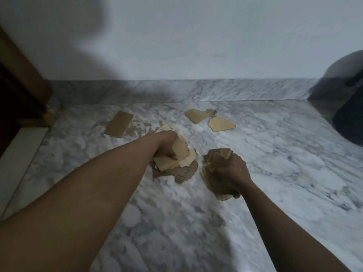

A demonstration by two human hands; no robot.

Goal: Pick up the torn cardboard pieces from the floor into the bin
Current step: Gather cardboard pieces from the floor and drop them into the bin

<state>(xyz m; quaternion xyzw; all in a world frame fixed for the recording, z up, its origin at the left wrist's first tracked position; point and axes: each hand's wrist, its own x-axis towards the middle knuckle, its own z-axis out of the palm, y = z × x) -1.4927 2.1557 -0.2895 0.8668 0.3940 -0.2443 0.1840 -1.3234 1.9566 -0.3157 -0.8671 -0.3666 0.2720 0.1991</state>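
My left hand (167,147) grips a bunch of torn cardboard pieces (183,156) low over the marble floor, with more scraps lying under it. My right hand (230,172) holds a second stack of brown pieces (213,161), fingers curled round them. Loose on the floor lie a rectangular piece (118,124) at the back left and two pieces at the back middle, one (196,115) beside the other (221,124). The dark bin (347,99) stands at the right edge, partly out of frame.
A white wall with a marble skirting (216,90) closes off the back. A dark wooden door frame (23,81) stands at the left, with a pale threshold strip (21,144) below it. Marble floor (196,222) stretches toward me.
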